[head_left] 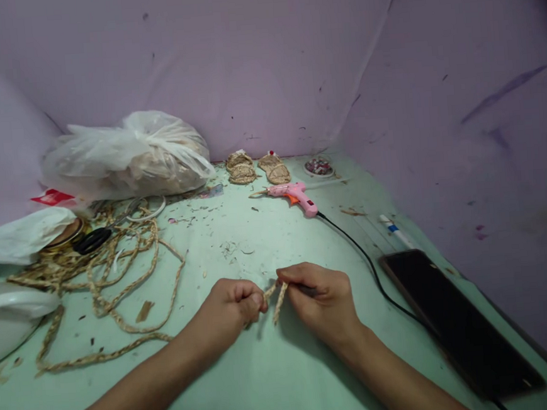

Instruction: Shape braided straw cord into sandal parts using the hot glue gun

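A tan braided cord [280,303] is held between my two hands just above the table. My left hand [234,304] is closed, its thumb and fingers pinching the cord. With thumb and fingertips, my right hand [320,290] pinches the same cord, and a short end hangs down from that grip. A longer coil of braided cord [150,265] lies on the left, one strand running under my left forearm. Beyond my hands rests a pink glue gun [296,194], its nozzle pointing left.
Two small woven slippers [241,168] and a dish of beads [319,166] stand by the back wall. Left are a stuffed plastic bag [132,156], black-handled scissors [92,241] and a white container [8,320]. Right are a dark flat slab [458,323], a marker [395,230] and the gun's cable [370,260].
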`<state>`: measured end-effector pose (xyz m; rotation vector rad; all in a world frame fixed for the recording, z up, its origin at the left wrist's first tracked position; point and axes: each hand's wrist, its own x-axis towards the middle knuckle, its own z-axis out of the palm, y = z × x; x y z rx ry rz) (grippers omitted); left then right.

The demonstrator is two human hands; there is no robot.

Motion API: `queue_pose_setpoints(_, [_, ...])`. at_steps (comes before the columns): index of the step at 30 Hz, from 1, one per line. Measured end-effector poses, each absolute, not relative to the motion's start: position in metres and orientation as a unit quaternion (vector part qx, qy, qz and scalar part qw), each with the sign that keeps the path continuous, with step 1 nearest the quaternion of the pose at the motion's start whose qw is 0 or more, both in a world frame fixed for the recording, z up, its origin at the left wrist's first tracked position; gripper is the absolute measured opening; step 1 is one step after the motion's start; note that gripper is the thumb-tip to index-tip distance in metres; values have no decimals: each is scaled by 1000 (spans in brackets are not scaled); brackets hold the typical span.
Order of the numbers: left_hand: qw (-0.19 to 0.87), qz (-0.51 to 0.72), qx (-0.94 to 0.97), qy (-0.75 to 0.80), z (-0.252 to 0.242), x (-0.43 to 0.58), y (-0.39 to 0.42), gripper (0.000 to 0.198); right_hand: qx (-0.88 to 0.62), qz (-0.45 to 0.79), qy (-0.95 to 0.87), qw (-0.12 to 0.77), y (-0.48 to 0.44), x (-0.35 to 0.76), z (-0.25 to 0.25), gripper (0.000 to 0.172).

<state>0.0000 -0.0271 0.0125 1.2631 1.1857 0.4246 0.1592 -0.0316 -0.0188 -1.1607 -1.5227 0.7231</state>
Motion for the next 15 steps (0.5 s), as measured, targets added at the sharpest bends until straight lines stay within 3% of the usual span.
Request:
queue_pose_setpoints(8, [671, 192, 518, 495, 17, -5, -26, 49, -475, 223, -697, 488, -31, 161, -14, 25])
queue_pose_setpoints(15, [661, 181, 534, 495, 14, -4, -29, 30, -465, 227, -711, 476, -35, 162, -16, 26])
